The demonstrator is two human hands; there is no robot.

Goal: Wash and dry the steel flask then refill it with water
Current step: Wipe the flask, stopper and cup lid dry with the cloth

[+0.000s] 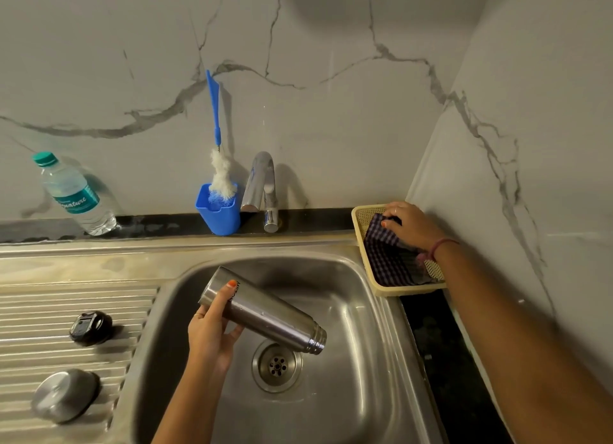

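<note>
Marble-veined wall above a steel sink (365,311). At 9 o'clock on the drainboard lie a black stopper (90,327) and steel cap (64,395), set aside for washing. At centre, the left hand (212,331) grasps the steel flask (265,314), mouth tilted toward the drain, probably to shed water; fingers wrap its base end. At 3 o'clock, the right hand (409,224) pinches a checked cloth (386,254) in a basket (360,216), presumably for drying.

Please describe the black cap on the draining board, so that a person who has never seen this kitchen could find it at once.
Start at the steel sink and look to the ribbed draining board on its left. Two round pieces lie there, one behind the other. The black cap is the farther one, small, dark and glossy, whereas the steel lid nearer the viewer is larger and plain silver.
</note>
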